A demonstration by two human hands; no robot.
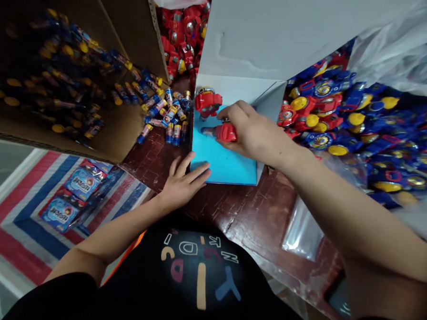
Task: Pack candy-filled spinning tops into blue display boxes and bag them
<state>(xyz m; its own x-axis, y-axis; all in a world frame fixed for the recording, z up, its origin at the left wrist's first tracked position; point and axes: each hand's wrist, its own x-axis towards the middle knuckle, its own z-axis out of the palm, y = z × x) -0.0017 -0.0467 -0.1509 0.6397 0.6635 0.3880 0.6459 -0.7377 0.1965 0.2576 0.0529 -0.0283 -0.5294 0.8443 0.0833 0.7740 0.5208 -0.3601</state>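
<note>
Looking down through the head camera, I see my right hand closed around a small red toy, pressing it onto the blue card that lines the open white box. A second red toy already sits on the card at about 11 o'clock from that hand, so the two line up along the back of the tray. My left hand lies flat, fingers together and empty, on the card's near left corner, which I judge is there to keep the box from sliding on the dark table. At 10 o'clock small blue and yellow tubes spill out of a cardboard box; they look like batteries, though the view is too coarse to be sure. At 3 o'clock a plastic bag holds a heap of blue toys, and more red toys pile up at 12 o'clock. Blue packets lie at 8 o'clock on a striped mat.
</note>
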